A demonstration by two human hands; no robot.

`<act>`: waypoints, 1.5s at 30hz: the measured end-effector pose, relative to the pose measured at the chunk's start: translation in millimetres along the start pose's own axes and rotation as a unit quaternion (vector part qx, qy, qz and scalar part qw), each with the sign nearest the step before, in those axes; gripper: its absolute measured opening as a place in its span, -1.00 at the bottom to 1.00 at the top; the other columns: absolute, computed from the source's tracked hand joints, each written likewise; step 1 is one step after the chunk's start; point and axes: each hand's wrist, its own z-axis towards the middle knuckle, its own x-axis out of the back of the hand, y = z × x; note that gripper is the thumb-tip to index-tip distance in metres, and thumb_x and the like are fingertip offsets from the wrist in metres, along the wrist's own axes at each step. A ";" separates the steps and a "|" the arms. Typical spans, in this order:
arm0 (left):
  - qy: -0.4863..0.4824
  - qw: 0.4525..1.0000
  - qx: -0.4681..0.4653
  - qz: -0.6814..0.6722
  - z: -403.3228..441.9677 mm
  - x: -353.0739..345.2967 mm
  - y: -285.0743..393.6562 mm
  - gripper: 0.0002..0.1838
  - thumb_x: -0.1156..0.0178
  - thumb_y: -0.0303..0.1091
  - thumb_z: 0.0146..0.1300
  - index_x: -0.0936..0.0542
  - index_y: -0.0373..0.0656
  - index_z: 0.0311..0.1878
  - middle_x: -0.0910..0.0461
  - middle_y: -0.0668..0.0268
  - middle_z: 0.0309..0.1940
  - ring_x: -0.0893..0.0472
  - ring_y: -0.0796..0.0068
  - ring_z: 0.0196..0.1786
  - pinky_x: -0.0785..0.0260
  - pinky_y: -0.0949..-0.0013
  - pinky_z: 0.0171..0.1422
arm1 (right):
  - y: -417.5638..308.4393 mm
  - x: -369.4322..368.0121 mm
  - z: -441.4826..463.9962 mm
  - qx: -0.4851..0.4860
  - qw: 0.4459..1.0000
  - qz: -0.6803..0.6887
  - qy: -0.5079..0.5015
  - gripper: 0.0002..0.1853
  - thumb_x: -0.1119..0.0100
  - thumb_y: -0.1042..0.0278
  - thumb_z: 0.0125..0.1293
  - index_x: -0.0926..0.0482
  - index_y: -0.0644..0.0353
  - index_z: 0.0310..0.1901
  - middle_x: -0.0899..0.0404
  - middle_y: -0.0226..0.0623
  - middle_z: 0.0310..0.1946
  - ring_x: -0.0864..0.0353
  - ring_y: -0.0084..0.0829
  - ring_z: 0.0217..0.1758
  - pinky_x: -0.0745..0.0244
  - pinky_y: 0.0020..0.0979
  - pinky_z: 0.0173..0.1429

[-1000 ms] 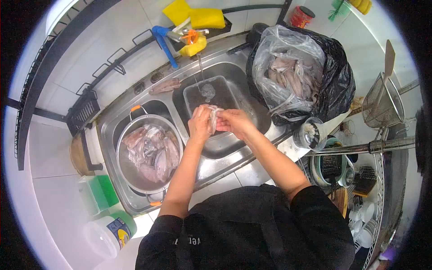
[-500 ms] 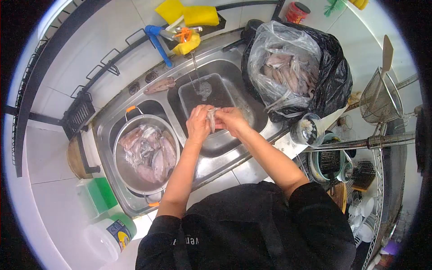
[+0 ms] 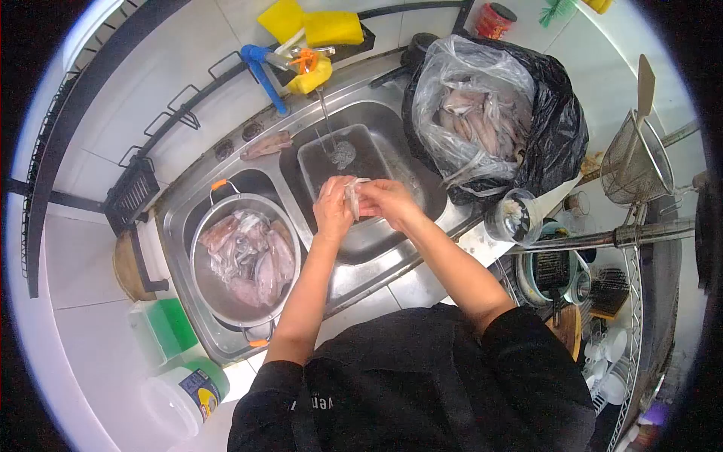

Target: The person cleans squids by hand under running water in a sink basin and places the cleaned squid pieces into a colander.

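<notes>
My left hand (image 3: 335,207) and my right hand (image 3: 388,203) meet over the front of the right sink basin, both closed on one pale, limp piece of squid (image 3: 352,197). The fingers cover much of it. Behind them, a thin stream of water runs from the faucet (image 3: 320,92) into a rectangular tray (image 3: 361,147) lying in the basin. To the left, a steel pot (image 3: 202,267) with orange-tipped handles holds several squid (image 3: 260,260). At the back right, a plastic-lined black bag (image 3: 561,113) contains many more squid (image 3: 482,120).
One squid (image 3: 267,145) lies on the sink ledge behind the basins. A clear cup (image 3: 514,216) stands on the right edge by the bag. Bottles with green liquid (image 3: 172,328) are at the left. A strainer (image 3: 636,166) hangs at the right.
Both hands stay in nearly the same place over the basin. My right fingers have shifted slightly on the squid piece, and the strand hanging below it shows less.
</notes>
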 end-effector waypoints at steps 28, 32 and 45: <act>-0.106 0.879 0.286 -0.366 -16.0 -0.5 -20.6 -0.73 0.03 -0.28 0.13 -0.55 -0.27 -0.28 -0.57 0.24 -0.46 -0.55 0.48 -0.48 -0.37 0.43 -0.41 | 0.1 79.2 -9.7 0.197 0.632 -0.728 0.178 -0.70 -0.14 0.43 0.08 -0.50 0.29 -0.11 -0.54 -0.04 -0.30 -0.57 -0.11 -0.26 -0.53 -0.25 -0.12; -0.173 0.875 0.257 -0.371 -17.4 -6.3 -37.3 -0.73 0.02 -0.27 0.18 -0.53 -0.29 -0.24 -0.58 0.25 -0.46 -0.56 0.47 -0.51 -0.42 0.43 -0.45 | -20.5 24.4 -22.1 0.407 0.654 -0.630 0.095 -0.77 -0.14 0.43 0.02 -0.58 0.25 -0.23 -0.54 -0.10 -0.34 -0.53 -0.09 -0.19 -0.45 -0.24 -0.02; -0.229 0.895 0.268 -0.273 -6.3 14.3 -8.9 -0.72 0.12 -0.37 0.03 -0.55 -0.24 -0.28 -0.54 0.29 -0.48 -0.50 0.52 -0.37 -0.35 0.38 -0.23 | -29.5 -3.8 -12.6 0.331 0.684 -0.648 -0.051 -0.84 -0.13 0.38 0.04 -0.57 0.30 -0.41 -0.54 -0.04 -0.39 -0.57 -0.07 -0.27 -0.47 -0.18 -0.12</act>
